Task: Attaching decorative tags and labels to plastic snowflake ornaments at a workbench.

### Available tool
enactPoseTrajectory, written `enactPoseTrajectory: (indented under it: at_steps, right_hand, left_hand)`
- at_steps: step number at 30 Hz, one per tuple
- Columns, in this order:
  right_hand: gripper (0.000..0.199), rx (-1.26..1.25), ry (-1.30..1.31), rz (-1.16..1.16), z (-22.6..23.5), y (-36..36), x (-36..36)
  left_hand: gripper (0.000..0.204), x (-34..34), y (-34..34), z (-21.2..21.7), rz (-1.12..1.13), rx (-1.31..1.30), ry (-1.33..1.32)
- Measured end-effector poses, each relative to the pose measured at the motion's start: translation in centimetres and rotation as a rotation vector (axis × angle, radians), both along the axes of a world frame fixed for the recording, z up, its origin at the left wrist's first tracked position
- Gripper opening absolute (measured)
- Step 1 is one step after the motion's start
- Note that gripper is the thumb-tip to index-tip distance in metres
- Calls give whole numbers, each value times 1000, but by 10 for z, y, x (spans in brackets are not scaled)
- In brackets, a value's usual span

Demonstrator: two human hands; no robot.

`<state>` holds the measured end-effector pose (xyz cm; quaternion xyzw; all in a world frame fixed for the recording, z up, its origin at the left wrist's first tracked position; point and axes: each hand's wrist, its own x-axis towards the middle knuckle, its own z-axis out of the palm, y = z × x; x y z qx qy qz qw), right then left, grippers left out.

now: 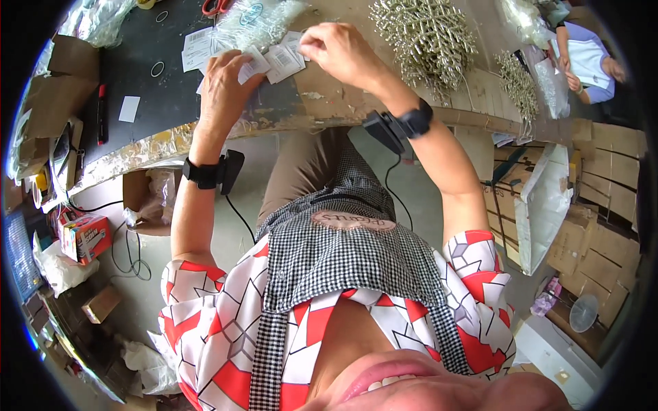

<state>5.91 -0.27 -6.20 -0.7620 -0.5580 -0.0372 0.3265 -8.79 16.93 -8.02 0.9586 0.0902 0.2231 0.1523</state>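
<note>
Both my hands are over the far part of the workbench, by some small white printed labels (pixel 284 63). My left hand (pixel 225 85) lies on the labels' left side, its thumb and index finger spread apart at a label's edge. To its right, my right hand (pixel 346 56) is raised above the board with its fingers curled and thumb and index tips together. Whatever may be in that pinch is too small to make out. Just beyond the labels lies a clear plastic bag (pixel 264 24) full of small whitish pieces. Red-handled scissors (pixel 216 7) rest at the far edge.
A bundle of gold beaded stems (pixel 425 41) lies right of my hands, a smaller bunch (pixel 517 85) farther right. At left are a red-and-black marker (pixel 102 113), a blank white card (pixel 129 108) and a cardboard box (pixel 65 96). Another person (pixel 586 61) is at far right.
</note>
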Motion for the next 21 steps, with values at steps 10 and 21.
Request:
enactPoseTrajectory:
  at_steps: [10, 21]
  right_hand:
    - [23, -118, 330, -122, -22, 51, 7]
    - [19, -279, 799, -95, 2, -28, 9]
  left_hand:
    - [27, -11, 7, 7, -25, -105, -60]
    - [13, -8, 5, 17, 39, -12, -72]
